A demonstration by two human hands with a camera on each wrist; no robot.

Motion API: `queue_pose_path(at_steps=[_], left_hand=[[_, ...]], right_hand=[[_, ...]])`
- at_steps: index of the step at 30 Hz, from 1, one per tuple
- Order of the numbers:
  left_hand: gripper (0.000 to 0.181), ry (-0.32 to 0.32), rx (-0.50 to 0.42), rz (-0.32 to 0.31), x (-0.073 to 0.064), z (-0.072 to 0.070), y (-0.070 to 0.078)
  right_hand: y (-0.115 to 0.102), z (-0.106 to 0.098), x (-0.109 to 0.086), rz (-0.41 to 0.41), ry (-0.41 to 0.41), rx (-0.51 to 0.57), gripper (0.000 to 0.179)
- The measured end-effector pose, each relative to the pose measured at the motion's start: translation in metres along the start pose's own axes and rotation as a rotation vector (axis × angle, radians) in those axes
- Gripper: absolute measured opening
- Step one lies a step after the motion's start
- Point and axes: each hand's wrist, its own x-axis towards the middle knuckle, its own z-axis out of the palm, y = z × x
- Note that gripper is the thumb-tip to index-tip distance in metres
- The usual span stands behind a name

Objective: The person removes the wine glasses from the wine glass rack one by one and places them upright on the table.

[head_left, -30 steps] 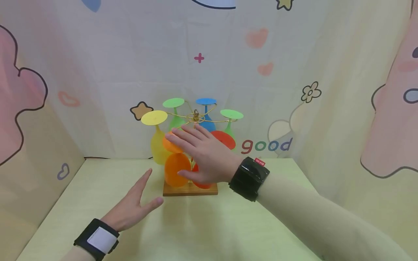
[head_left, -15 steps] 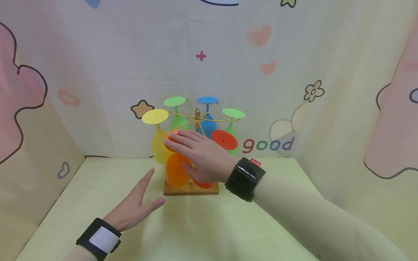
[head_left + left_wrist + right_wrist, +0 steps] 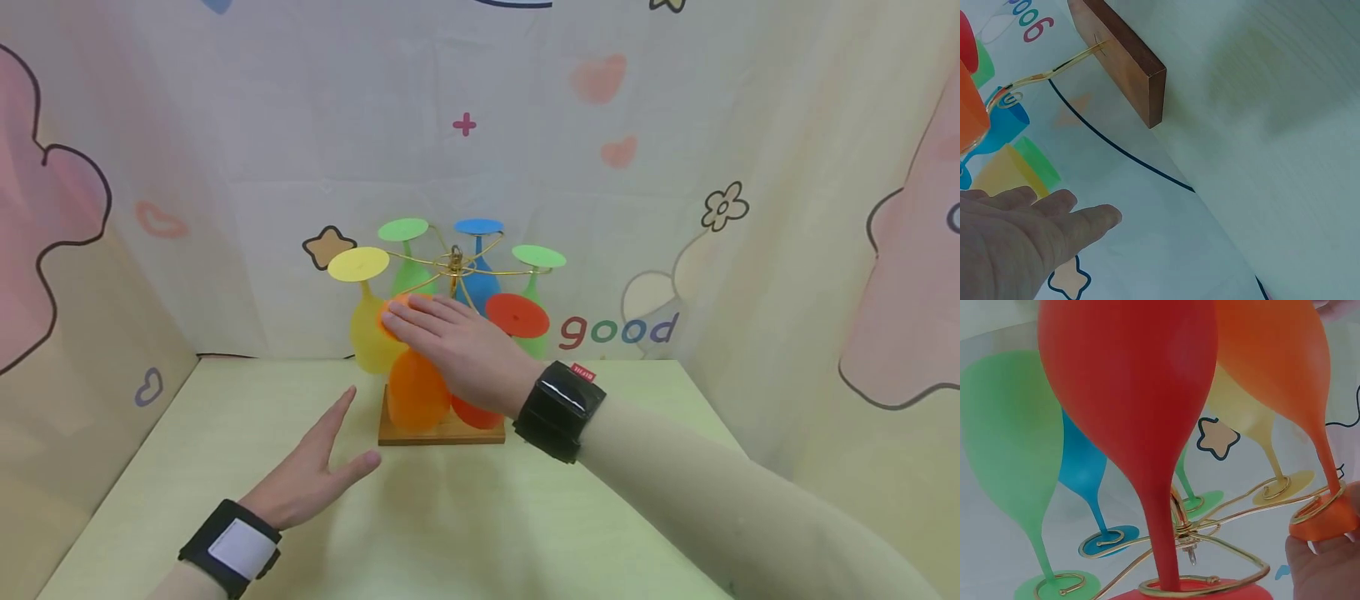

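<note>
An orange wine glass (image 3: 418,392) hangs upside down by its foot at the front of a gold wire rack (image 3: 456,262). My right hand (image 3: 468,346) covers part of that foot; in the right wrist view its fingers (image 3: 1325,569) pinch the orange foot (image 3: 1322,522) beside the wire loop. To the right hangs a red wine glass (image 3: 517,315), partly hidden by the hand. My left hand (image 3: 307,475) is held to the front left of the rack, thumb and fingers spread, with nothing in it.
Yellow (image 3: 367,333), green and blue (image 3: 480,287) wine glasses hang around the rack. Its wooden base (image 3: 442,437) stands on a pale table (image 3: 450,525). A printed cloth (image 3: 337,108) closes off the back and sides.
My right thumb has drawn in behind the orange glass, and the fingers have settled onto its foot. That glass has shifted slightly right. The left hand stays nearly still.
</note>
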Motion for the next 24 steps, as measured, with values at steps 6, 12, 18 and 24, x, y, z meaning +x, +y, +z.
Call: queue_pose_path(at_steps=[6, 12, 18, 24], left_hand=[[0.097, -0.017, 0.008, -0.026, 0.001, 0.0, 0.0], [0.097, -0.019, 0.01, -0.03, -0.001, 0.0, 0.001], [0.095, -0.004, 0.01, -0.018, -0.003, 0.0, 0.002], [0.094, 0.007, 0.016, 0.002, -0.005, 0.0, 0.001]], right_hand=[[-0.004, -0.007, 0.011, 0.081, -0.046, 0.046, 0.059], [-0.004, -0.014, 0.025, 0.169, -0.08, 0.089, 0.061], [-0.001, -0.017, 0.031, 0.279, -0.103, 0.109, 0.068], [0.005, -0.015, 0.027, 0.336, -0.074, 0.133, 0.065]])
